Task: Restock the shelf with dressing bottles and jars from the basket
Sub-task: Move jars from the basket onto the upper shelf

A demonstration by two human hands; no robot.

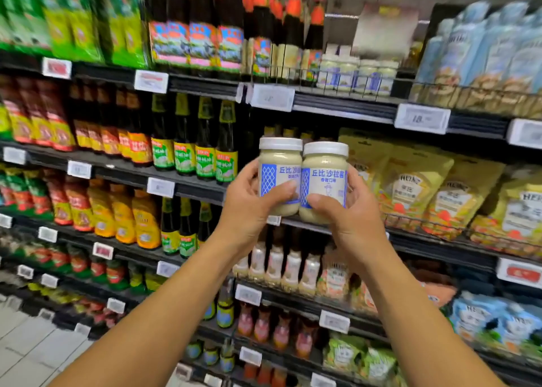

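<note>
On the left, dark glass bottles with green labels stood on the black metal shelf. In front of the shelf, held up in the air, the left grip was grasping a glass jar of pale dressing with a white lid, the thumb across its blue-and-white label. Just beside it, also upright, a second jar of the same kind was grasped by the right grip. Yellow soft pouches stood further right.

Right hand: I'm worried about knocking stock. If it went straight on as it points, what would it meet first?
The right hand and its jar would probably meet the bottles standing behind it; depth is unclear.
</note>
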